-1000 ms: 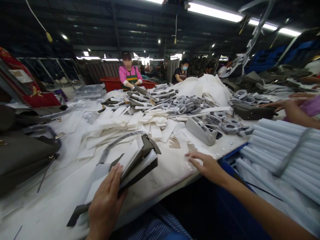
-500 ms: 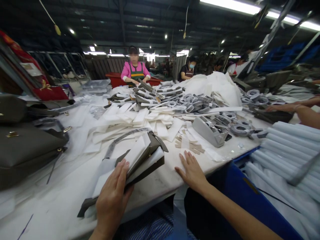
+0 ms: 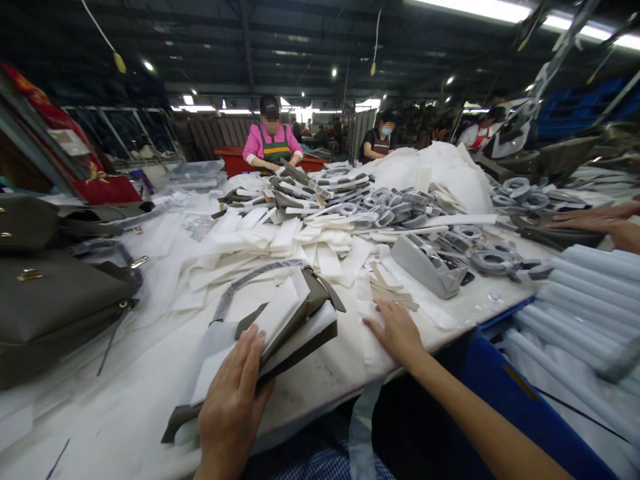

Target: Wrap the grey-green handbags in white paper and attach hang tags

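An olive-grey handbag (image 3: 316, 290) lies tilted on its side at the table's front, with white foam sheets (image 3: 287, 300) against it and a wrapped handle arching behind. My left hand (image 3: 233, 393) is closed round its near end, fingers on top of the white padding and thumb underneath. To the right, my right hand (image 3: 400, 333) presses its bent fingers on a thin translucent white sheet (image 3: 373, 353) near the table edge; its fingertips are partly hidden. Brown paper strips (image 3: 387, 287) lie just beyond those fingers.
White foam strips (image 3: 287, 237) and wrapped handles (image 3: 340, 187) heap up behind. A grey wrapped piece (image 3: 430, 267) stands to the right. Another olive bag (image 3: 60, 307) is at left. A blue crate (image 3: 505, 393) with white rolls stands at right. A co-worker's hands (image 3: 595, 220) rest on dark material.
My right hand has drawn its fingers in, and the translucent sheet beneath it has slid toward the table's front edge. My left hand keeps its hold on the handbag. The view has shifted slightly.
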Motion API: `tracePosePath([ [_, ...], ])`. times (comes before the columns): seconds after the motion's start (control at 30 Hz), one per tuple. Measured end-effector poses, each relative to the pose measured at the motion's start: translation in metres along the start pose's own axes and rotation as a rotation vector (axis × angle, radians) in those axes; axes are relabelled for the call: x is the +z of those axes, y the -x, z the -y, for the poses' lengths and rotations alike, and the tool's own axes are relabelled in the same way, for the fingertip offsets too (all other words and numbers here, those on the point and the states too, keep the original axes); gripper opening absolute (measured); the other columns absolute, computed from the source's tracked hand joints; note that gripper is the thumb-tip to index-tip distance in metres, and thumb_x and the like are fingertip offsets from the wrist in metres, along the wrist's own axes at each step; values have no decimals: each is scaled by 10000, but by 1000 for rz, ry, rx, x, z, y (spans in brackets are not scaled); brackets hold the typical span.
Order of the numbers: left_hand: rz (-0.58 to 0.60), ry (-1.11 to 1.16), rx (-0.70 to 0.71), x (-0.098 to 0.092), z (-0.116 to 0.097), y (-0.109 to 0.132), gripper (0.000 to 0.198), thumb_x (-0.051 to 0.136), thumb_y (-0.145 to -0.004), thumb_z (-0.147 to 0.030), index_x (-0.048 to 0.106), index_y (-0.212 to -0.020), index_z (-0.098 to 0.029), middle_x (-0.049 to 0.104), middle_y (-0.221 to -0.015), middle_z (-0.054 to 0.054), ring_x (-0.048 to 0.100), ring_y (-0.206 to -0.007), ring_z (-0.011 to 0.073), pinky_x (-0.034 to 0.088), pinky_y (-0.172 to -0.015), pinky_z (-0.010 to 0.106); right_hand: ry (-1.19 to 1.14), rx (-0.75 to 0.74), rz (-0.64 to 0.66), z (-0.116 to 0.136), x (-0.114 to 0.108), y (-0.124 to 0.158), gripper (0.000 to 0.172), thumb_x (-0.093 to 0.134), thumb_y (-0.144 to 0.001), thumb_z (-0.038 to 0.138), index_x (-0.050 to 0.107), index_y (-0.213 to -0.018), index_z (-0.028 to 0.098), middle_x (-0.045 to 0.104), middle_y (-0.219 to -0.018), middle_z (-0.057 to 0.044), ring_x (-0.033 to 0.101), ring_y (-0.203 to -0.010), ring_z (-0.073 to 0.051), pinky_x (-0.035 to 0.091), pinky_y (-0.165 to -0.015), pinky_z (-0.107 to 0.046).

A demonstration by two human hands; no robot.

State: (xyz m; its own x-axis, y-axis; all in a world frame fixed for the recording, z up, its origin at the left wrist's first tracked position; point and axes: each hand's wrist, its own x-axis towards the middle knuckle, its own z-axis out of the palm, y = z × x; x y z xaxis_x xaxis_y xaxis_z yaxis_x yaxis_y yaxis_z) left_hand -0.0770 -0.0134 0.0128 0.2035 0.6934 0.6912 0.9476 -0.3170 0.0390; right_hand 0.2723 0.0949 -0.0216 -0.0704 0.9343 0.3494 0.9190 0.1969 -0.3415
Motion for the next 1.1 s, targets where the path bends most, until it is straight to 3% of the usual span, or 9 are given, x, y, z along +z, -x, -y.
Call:
tracePosePath([
  [0.13,-23,11,-21,-1,1,0,667,518,-955,-195,257,-1569,-204,476,-1519,107,527,-1331,279,458,-1078,410,-123,-58,96,21,-1,11,202,567,-933,305,676,-1076,212,695,-900,-59,639,-882,-243,533,-822,-378],
  [0.23,-45,12,-37,-3,3,0,671,539,-953,-197,264,-1565,-194,476,-1518,107,529,-1328,277,450,-1083,402,-275,-218,161,39,4,19,241,540,-959,287,650,-1172,261,689,-920,-41,639,-889,-214,530,-818,-337],
  [0.3,-57,12,-51,-5,3,0,687,554,-951,-194,253,-1568,-189,475,-1518,109,534,-1323,275,451,-1079,394,-287,-257,118,45,6,15,265,514,-975,288,633,-1209,251,690,-998,-69,633,-954,-236,515,-879,-372],
  [0.4,-65,19,-72,-7,4,0,705,568,-948,-191,238,-1571,-187,482,-1513,113,541,-1314,275,456,-1072,392,-119,-80,-35,37,7,-4,336,567,-945,347,612,-1220,159,659,-1159,-160,585,-1119,-320,449,-1005,-470],
  [0.5,-68,22,-74,-6,4,1,706,579,-947,-200,247,-1570,-188,495,-1502,113,542,-1313,281,459,-1070,395,-24,77,-33,21,8,-25,427,634,-890,370,595,-1209,89,661,-1134,-201,583,-1128,-358,441,-999,-499],
  [0.67,-66,23,-84,-5,4,1,689,561,-958,-218,246,-1571,-202,485,-1512,103,545,-1311,283,463,-1068,405,-80,63,88,10,8,-37,165,604,-883,279,644,-1014,186,698,-772,-17,669,-741,-207,513,-729,-320],
  [0.9,-118,18,-124,-13,3,-5,724,587,-950,-226,223,-1576,-219,517,-1486,93,586,-1268,273,493,-1041,391,-4,107,6,5,3,-26,258,648,-867,372,610,-1020,168,669,-1019,-148,636,-981,-308,497,-809,-394],
  [0.97,-118,18,-127,-13,3,-5,727,591,-949,-228,223,-1576,-219,523,-1481,94,589,-1263,275,500,-1035,393,-3,126,9,2,2,-27,226,647,-867,381,619,-964,179,674,-982,-141,644,-924,-297,493,-762,-379],
  [1.1,-106,31,-121,-10,4,-3,721,589,-948,-222,232,-1574,-207,511,-1490,103,570,-1286,285,482,-1058,405,-77,123,93,3,-4,-35,198,627,-859,339,612,-716,203,670,-710,-53,618,-675,-220,450,-627,-322],
])
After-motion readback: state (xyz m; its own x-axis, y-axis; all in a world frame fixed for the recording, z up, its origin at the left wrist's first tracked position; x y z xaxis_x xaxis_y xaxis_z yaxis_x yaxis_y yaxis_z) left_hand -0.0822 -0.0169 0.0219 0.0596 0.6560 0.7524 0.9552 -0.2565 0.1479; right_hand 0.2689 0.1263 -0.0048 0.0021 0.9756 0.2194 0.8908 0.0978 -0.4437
